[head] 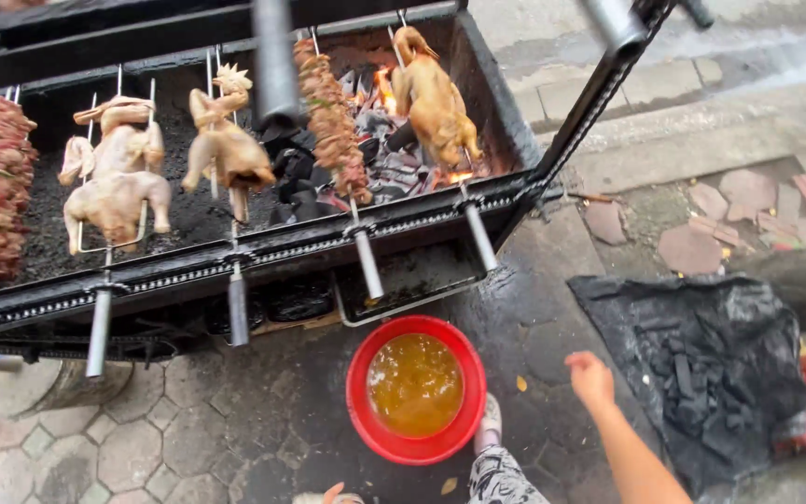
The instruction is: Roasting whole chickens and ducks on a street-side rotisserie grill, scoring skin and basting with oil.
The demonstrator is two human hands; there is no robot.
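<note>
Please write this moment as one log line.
right hand: empty, open, above black charcoal bag | left hand: mostly out of frame | red basin: amber liquid | grill: whole chickens on spits

Your right hand (591, 377) hangs loosely closed in the air, holding nothing, arm reaching up from the lower right. Just to its right, near it but not touching, lies a black sheet (608, 299), crumpled and spread flat on the paving. On the sheet sits a loose heap of charcoal (701, 383), dull black lumps and sticks piled unevenly toward its middle. Your left hand (333, 493) barely shows at the bottom edge, only fingertips visible; whether it grips anything cannot be told.
</note>
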